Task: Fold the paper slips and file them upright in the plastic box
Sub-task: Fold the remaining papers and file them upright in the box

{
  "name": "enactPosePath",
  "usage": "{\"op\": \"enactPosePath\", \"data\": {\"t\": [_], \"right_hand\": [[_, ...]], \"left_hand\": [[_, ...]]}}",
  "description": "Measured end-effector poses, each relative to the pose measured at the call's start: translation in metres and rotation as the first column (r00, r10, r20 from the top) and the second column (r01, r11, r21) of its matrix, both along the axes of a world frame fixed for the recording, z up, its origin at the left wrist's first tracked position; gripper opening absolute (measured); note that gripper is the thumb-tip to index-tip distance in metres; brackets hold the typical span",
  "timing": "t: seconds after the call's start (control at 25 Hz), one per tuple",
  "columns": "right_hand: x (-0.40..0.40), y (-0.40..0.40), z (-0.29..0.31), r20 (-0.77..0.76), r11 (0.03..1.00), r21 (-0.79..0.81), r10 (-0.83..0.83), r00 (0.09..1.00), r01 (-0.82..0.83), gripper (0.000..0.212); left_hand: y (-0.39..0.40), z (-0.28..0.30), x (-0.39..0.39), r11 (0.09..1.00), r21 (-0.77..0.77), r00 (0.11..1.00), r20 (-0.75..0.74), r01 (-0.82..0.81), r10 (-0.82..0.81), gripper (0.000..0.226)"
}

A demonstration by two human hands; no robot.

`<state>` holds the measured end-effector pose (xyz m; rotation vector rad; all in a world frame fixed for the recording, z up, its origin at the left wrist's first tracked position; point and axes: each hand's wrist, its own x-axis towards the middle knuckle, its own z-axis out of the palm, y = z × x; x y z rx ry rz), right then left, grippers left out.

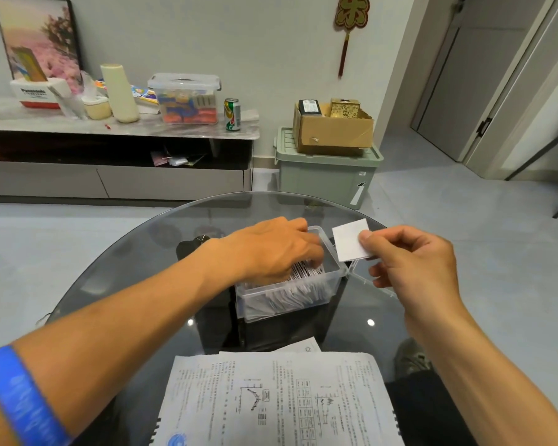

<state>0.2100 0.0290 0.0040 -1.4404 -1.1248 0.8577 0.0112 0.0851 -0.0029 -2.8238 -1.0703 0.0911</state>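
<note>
Our right hand [409,262] pinches a folded slip [350,239] just at three o'clock of the box [290,294] at table centre. Our left hand [271,249] reaches in, fingers curled among the filed slips [303,272] — grip unclear. We should part a gap, then drop ours in upright — fold down.

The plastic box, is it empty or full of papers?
Nearly full. The plastic box shows many slips standing packed through its clear walls.

Left hand [271,249] down (right hand [413,255] pinching)

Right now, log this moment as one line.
left hand: fingers in plastic box | right hand: pinches folded slip | slip: not filed
</note>
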Motion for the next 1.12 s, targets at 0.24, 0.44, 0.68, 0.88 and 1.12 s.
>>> {"op": "enactPosePath", "data": {"t": [0.24, 0.44, 0.68, 0.88, 1.12], "right_hand": [[-0.012, 0.013, 0.0, 0.471, 0.977, 0.212, -0.09, 0.878, -0.013, 0.017], [-0.013, 0.02, 0.001, 0.508, 0.974, 0.225, -0.09, 0.857, -0.031, 0.018], [-0.017, 0.018, 0.001, 0.499, 0.964, 0.254, -0.059, 0.864, -0.081, 0.016], [-0.024, 0.02, 0.003, 0.669, 0.958, 0.257, -0.079, 0.739, -0.13, 0.02], [-0.042, 0.029, 0.0, 0.925, 0.969, -0.056, 0.141, 0.353, -0.24, 0.01]], "left_hand": [[0.001, -0.004, -0.001, 0.999, -0.009, 1.0, -0.001, -0.031, 0.031, 0.047], [-0.001, -0.001, -0.001, 1.0, -0.003, 0.999, -0.037, 0.011, -0.011, 0.04], [-0.002, -0.004, -0.006, 0.998, -0.053, 0.998, 0.062, -0.024, 0.027, 0.039], [-0.001, 0.001, -0.005, 0.997, -0.069, 0.998, 0.054, -0.021, 0.025, 0.048], [-0.007, 0.003, -0.008, 0.997, -0.081, 0.995, 0.093, -0.013, 0.021, 0.055]]}}
